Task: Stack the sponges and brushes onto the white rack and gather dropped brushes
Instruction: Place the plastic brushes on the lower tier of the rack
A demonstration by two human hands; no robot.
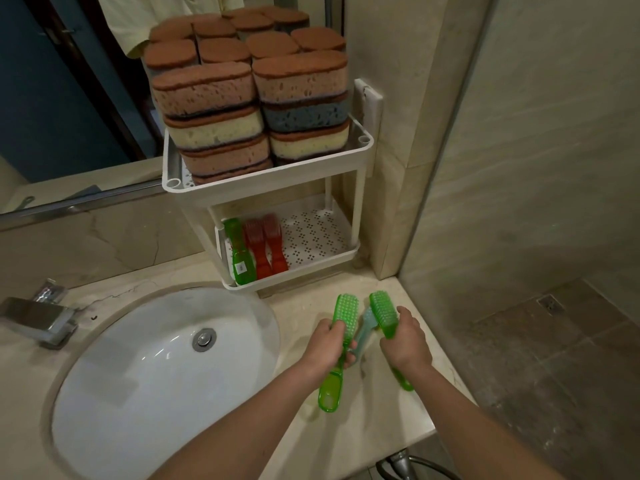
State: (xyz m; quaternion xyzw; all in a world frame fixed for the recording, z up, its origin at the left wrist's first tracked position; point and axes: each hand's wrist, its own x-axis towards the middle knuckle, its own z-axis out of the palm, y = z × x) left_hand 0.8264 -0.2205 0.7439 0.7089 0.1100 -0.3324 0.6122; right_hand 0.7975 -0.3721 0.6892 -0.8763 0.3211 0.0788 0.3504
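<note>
a beige stone counter (304, 317) in a bathroom, with the basin (156, 368) to my left. my left hand (329, 344) is curled round a green brush (343, 315) at its neck, bristles away from me, handle hanging toward me. my right hand (405, 341) grips a second green brush (382, 311) the same way. a pale blue brush (366, 329) sits between them; i cannot tell which hand holds it. beyond, the white rack (263, 183) stands on the counter. a third green brush (239, 254) and two red brushes (266, 249) lie side by side on its lower shelf, and sponges (207, 93) are stacked in piles on top.
</note>
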